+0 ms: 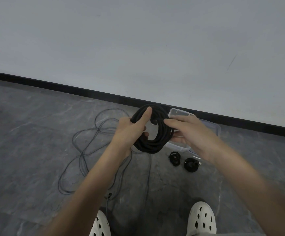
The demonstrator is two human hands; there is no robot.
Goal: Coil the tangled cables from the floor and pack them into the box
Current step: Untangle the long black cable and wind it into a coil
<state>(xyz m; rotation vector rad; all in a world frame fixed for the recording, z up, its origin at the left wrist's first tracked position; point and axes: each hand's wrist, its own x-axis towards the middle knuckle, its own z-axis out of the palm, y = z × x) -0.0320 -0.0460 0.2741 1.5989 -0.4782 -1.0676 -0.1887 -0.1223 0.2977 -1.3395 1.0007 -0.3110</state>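
Fingers [145, 133] of my left hand [128, 132] curl round the black cable coil [148, 147]; my right hand [189, 132] grips its right side. Just behind the coil sits the clear box [214, 128]; loose cable [80, 150] lies left.

The grey stone floor [27, 133] is strewn with a loose tangled cable [80, 150]. Two small coiled cables [191, 165] are laid beside a clear plastic box [215, 129].

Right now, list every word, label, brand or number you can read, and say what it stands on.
None can be read.
The black cable coil, clear box, small coils and white clogs show no legible print or label.
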